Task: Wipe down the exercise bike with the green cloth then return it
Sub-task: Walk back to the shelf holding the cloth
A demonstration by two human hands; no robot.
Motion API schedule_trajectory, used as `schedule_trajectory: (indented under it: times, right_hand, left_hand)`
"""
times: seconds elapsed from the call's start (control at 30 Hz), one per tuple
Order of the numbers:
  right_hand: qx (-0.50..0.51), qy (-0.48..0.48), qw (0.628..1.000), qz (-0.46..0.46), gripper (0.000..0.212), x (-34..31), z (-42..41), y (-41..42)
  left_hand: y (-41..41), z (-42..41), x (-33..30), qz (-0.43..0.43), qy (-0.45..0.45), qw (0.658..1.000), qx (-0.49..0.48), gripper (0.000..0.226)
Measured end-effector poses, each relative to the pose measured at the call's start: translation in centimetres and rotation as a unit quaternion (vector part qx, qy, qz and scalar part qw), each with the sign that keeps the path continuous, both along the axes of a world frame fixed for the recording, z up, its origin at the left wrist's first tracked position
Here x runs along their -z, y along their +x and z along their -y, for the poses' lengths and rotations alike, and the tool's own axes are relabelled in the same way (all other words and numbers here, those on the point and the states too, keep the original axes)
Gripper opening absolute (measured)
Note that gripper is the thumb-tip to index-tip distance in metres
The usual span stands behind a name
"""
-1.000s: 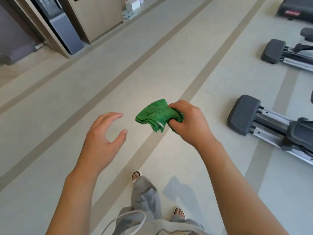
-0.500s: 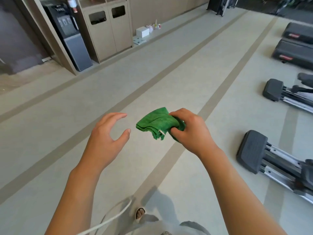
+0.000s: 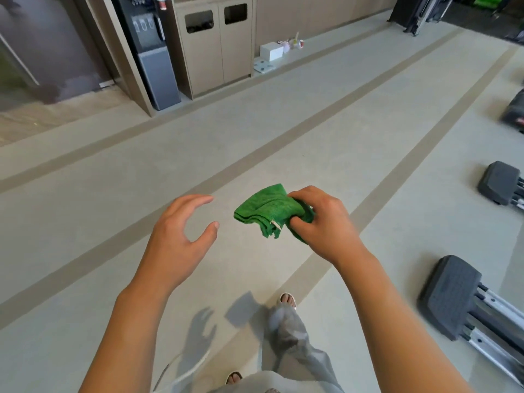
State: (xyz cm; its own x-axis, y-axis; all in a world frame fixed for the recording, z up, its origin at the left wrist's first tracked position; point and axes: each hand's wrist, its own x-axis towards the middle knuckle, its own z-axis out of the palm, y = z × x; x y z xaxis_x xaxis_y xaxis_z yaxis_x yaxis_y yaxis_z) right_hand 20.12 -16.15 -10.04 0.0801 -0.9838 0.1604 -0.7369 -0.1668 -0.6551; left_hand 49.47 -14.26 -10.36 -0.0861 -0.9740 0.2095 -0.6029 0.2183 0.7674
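Green cloth [image 3: 268, 212]: one, folded, clamped in the right hand [image 3: 320, 219] between thumb and fingers, held in the air over the floor [image 3: 85, 222]. Left hand [image 3: 177, 236] just beside it, not touching, fingers spread and curled, holding nothing. Two sandalled feet below. Two grey padded machine ends [image 3: 449, 296] on the right, a third machine blurred past them. Far wall: one cabinet [image 3: 217, 52] with two dark slots, contents unreadable; one water dispenser [image 3: 150, 49]; one white box [image 3: 271, 51].
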Motion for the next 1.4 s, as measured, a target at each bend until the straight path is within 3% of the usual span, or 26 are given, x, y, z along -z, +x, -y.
schedule_trajectory:
  times: [0.43, 0.7, 1.07, 1.4]
  right_hand:
    - [-0.058, -0.008, 0.998, 0.028, 0.035, 0.7, 23.4, -6.3]
    - [-0.094, -0.014, 0.994, 0.047, 0.035, 0.8, 33.8, -7.9]
    - [-0.081, -0.01, 0.996, 0.025, 0.033, 2.8, 47.2, -4.8]
    - [-0.054, 0.003, 0.998, 0.015, 0.034, 1.4, 61.6, 4.7]
  left_hand:
    - [-7.9, 19.9, -1.3, 0.028, -0.003, 0.998, -0.052, 0.041]
    - [-10.4, 28.9, -1.7, 0.04, -0.012, 0.996, -0.074, 0.041]
    - [-7.1, 43.8, 0.7, 0.024, 0.001, 0.998, -0.063, 0.041]
    - [2.4, 60.3, -0.5, -0.001, 0.021, 0.999, -0.029, 0.04]
